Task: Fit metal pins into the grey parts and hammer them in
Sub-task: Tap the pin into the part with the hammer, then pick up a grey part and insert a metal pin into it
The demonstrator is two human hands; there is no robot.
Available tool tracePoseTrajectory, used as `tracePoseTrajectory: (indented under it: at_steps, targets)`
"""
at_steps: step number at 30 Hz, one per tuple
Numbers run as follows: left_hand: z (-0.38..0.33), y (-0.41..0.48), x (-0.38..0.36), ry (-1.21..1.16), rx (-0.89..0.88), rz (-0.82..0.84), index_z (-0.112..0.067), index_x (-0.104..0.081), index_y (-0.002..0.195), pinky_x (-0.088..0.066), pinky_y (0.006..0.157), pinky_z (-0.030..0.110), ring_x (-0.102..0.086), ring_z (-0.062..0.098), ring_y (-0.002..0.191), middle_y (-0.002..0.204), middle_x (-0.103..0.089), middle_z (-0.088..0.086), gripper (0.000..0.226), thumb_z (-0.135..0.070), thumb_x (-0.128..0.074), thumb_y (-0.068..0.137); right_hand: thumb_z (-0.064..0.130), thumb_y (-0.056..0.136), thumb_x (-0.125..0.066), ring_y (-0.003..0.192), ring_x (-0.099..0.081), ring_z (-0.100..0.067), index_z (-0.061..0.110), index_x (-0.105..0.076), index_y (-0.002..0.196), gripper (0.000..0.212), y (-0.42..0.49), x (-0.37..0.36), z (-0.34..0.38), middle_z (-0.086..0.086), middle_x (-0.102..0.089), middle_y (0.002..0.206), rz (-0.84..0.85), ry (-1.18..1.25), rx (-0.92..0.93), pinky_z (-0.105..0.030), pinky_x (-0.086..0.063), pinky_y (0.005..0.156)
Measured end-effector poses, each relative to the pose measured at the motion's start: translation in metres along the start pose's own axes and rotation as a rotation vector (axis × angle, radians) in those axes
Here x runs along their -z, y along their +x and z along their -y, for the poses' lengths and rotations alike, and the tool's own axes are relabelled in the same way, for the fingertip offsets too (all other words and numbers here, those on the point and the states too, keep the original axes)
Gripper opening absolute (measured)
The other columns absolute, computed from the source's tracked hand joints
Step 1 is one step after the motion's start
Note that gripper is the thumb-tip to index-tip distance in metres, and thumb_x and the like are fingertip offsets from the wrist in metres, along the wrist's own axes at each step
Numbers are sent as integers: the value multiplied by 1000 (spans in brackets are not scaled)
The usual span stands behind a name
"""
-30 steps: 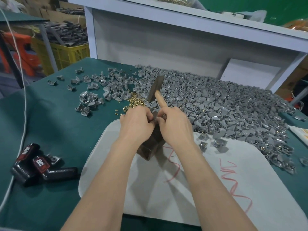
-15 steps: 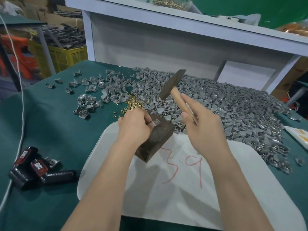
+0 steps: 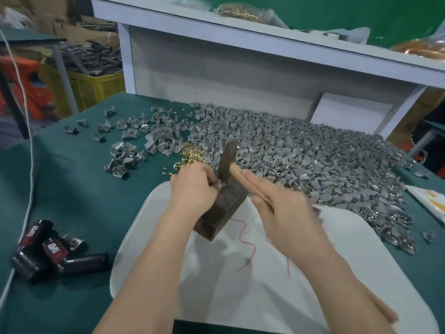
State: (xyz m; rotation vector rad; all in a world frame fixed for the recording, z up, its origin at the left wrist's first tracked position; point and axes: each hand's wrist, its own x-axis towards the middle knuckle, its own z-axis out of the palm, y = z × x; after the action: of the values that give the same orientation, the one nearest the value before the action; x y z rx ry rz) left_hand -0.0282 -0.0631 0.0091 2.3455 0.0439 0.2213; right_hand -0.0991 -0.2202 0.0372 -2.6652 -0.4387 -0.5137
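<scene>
My left hand (image 3: 192,188) pinches a small grey part on top of a dark wooden block (image 3: 222,208); the part is mostly hidden by my fingers. My right hand (image 3: 281,208) grips the wooden handle of a hammer, forefinger stretched along it. The hammer head (image 3: 227,159) is down just above the block, next to my left fingers. A little heap of brass pins (image 3: 190,155) lies behind my left hand. A large pile of grey parts (image 3: 313,160) covers the table's right and far side.
The block stands on a white board (image 3: 277,285) with red scribbles on the green table (image 3: 72,189). Two black and red tools (image 3: 48,251) lie at the left. Scattered grey parts (image 3: 125,153) lie far left. A white shelf unit (image 3: 240,68) rises behind.
The hammer rose from the block half a second ago, then came back down onto it. My left hand has stayed on the part on the block.
</scene>
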Motion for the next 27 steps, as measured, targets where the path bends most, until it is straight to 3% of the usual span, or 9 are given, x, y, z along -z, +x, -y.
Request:
tracePoseTrajectory:
  at_steps: [3,6,10,12,17,19,21,24,27]
  targets:
    - [1,0,-1,-7,-1,6,-26,-59,68,-45,92,41,-59,27,96,77,-59,-5,19,-22,-70,84,17,95,-50,96,-60,3,76,-27,119,68,8,0,0,30,-58,119,-109,28,36,-16,-46,80]
    - [1,1,-1,-20,0,8,-25,-58,65,-45,92,42,-60,28,95,74,-59,-6,23,-19,-69,84,11,93,-53,77,-53,17,67,-29,128,70,5,0,-10,30,-60,92,-287,131,34,2,-34,68]
    - [-1,-1,1,9,-1,-7,-26,-61,71,-45,93,42,-60,26,96,79,-62,-5,16,-16,-67,83,17,93,-53,97,-56,-2,71,-29,119,65,1,-7,-10,27,-60,108,29,49,-4,-10,-35,69]
    - [-1,-1,1,24,2,3,-26,-61,72,-45,94,42,-60,26,96,80,-62,-6,16,-16,-65,83,22,94,-52,92,-62,-6,56,-43,130,50,10,-6,-20,20,-66,110,60,69,-79,-20,-43,75]
    - [1,0,-1,42,-6,-2,-30,-54,64,-45,94,44,-61,24,98,88,-69,-5,26,-25,-67,86,27,96,-46,78,-67,-24,30,-44,128,32,37,-29,-39,-5,-68,101,36,223,-413,-42,-56,71]
    - [0,1,-2,41,0,-6,-30,-55,66,-44,95,43,-61,22,99,89,-69,-6,24,-26,-67,86,35,96,-47,67,-66,-23,18,-51,109,21,45,-40,-43,-10,-68,93,80,297,-534,-40,-57,66]
    - [1,2,-3,34,7,-14,-30,-60,74,-42,96,42,-60,21,100,91,-68,-7,15,-27,-66,87,45,95,-46,65,-64,-21,15,-56,90,32,46,-46,-47,-7,-68,80,161,210,-561,-35,-53,63]
    - [1,3,-4,25,9,-36,-29,-68,84,-39,96,38,-60,19,102,94,-70,-8,6,-27,-64,89,41,94,-49,82,-62,-23,16,-66,97,31,44,-49,-51,-6,-69,92,184,32,-529,-32,-49,71]
    - [-1,2,-5,-1,3,-40,-31,-65,79,-38,95,36,-60,18,102,94,-70,-9,11,-26,-64,89,42,91,-52,101,-57,-25,23,-63,114,31,47,-44,-45,-4,-62,107,-7,-22,-395,-37,-46,89]
